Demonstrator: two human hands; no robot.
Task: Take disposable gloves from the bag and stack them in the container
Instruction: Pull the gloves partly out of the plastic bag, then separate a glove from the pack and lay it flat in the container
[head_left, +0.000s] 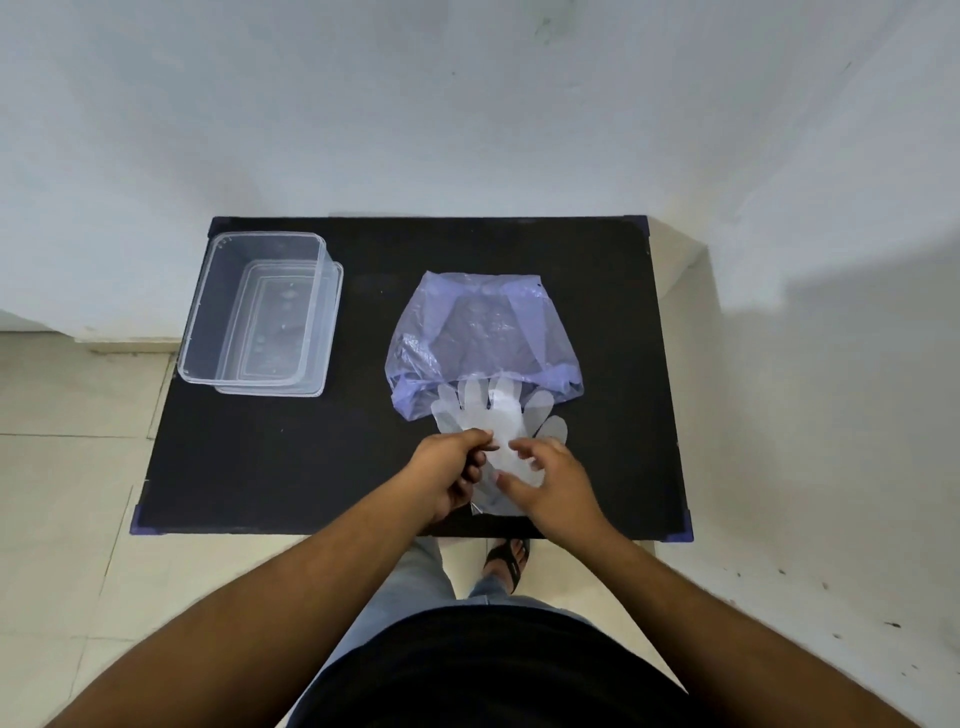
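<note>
A translucent purple plastic bag (480, 332) lies in the middle of the black table, its mouth facing me. Clear disposable gloves (488, 415) lie spread just outside the mouth, fingers pointing at the bag. My left hand (449, 470) pinches the near part of the gloves between thumb and fingers. My right hand (545, 475) rests on the gloves from the right, its fingers curled on the plastic. A clear rectangular container (260, 312) stands at the table's far left, nothing visible inside it.
The black table (249, 467) has purple corner caps and stands against a white wall. Tiled floor surrounds it. My sandalled foot (509, 558) shows below the table's near edge.
</note>
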